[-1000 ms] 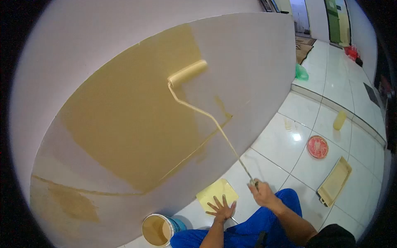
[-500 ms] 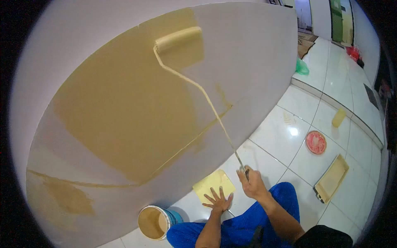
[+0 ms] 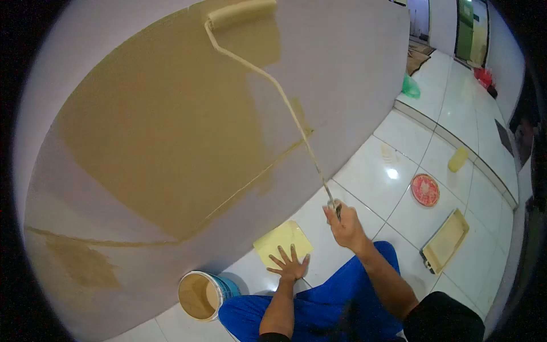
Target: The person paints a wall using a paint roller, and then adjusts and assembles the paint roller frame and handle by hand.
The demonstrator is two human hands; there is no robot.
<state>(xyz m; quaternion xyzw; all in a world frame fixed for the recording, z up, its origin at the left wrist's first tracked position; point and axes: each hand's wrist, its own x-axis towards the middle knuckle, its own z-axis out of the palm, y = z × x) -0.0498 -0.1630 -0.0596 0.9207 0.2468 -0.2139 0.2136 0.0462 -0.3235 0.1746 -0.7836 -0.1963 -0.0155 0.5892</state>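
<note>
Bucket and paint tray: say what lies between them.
In the head view, between the bucket and paint tray: the left hand on a yellow sheet, blue-trousered legs, the right forearm, and some bare tile.

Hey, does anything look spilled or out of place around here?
Faint tan smudges mark a white floor tile near the red disc; they look like stray paint. Lower left on the wall, a ragged tan patch sits off from the main painted area. The bucket stands upright.

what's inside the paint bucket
Inside the bucket, tan paint coats the inner wall and shows lower down. The near side hides part of the interior, so I can't tell how deep the paint is.
</note>
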